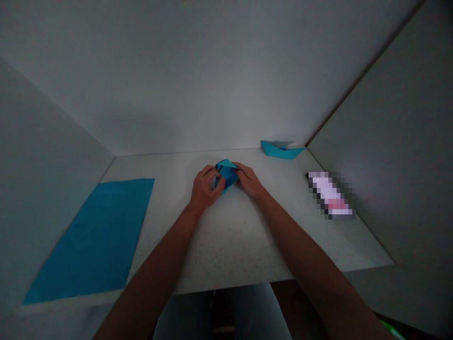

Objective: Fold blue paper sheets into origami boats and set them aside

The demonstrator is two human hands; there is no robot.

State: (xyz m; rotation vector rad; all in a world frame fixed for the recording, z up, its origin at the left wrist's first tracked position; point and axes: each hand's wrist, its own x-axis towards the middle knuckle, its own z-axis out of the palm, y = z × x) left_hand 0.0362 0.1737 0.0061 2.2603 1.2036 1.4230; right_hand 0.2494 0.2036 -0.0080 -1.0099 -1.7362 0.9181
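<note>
We have the folded blue paper (pixel 230 174) between both hands, over the far half of the tabletop (pixel 226 250). Our left hand (pixel 205 186) pinches its left side, thumb toward the near edge and fingers curled farther back; our right hand (pixel 248 179) grips the right corner, though we cannot tell how its thumb sits. Nor can we tell whether the piece is lifted or resting. To handle it well, we should keep both pinches light, since such paper probably creases where pressed hard, and work the two sides evenly so the fold facing us doesn't skew or tear.

As for room, the back wall (pixel 198 89) rises beyond the far edge, so the easier space seems to be toward us. The flat blue sheet (pixel 92 236) lies well apart from our left hand, but its near corner comes just beside our left forearm (pixel 170 245). Over right, the paper boat (pixel 281 152) and the blurred phone (pixel 329 196) limit wide sweeps.
</note>
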